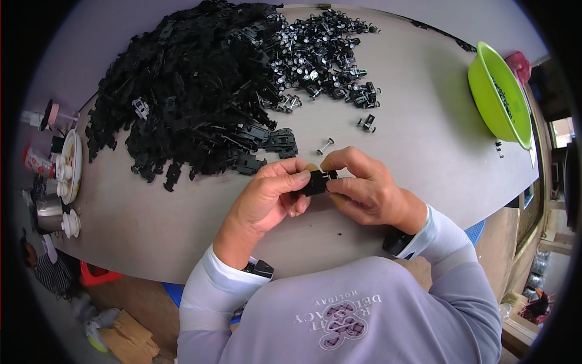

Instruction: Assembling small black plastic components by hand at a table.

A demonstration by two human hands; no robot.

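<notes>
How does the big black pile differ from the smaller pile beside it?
The black pile is much larger and heaped high; the smaller pile lies spread thin. The black pile holds flat, all-black plastic frames; the smaller pile holds little black parts with shiny silver ends. The black pile lies to the left, the smaller pile to the right, nearer the green bowl. Both lie on the same table.

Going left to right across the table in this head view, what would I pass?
White dish at the left edge → heap of black plastic parts → small black piece held by left hand and right hand → green bowl.
</notes>
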